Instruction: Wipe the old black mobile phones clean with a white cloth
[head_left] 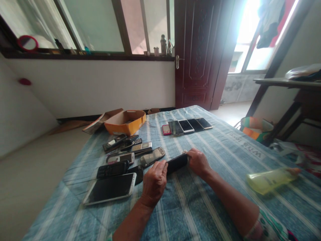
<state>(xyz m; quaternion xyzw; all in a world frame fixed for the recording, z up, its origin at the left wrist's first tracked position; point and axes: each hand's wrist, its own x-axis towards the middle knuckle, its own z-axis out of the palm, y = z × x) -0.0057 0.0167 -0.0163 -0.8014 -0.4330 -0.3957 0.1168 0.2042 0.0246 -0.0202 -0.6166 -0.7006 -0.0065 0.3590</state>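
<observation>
A black phone (pixel 177 163) is held tilted above the striped cloth, between my two hands. My left hand (pixel 154 179) grips its left end, fingers pinched around the edge. At the other end, my right hand (pixel 199 162) has its fingers closed on the phone's right edge; a small whitish bit shows by those fingertips, too little to name. Left of my left hand lies a pile of old phones, with a silver touchscreen phone (pixel 152 156) nearest and a black keypad phone (pixel 112 169) further left. A large white-framed phone (pixel 111 189) lies in front of the pile.
Further back, several phones lie in a row, among them a small pink phone (pixel 166 130) and a white phone (pixel 186 126). An open orange cardboard box (pixel 136 126) stands at the back left. A yellowish transparent bottle (pixel 271 180) lies on the striped cloth (pixel 215 214) at right.
</observation>
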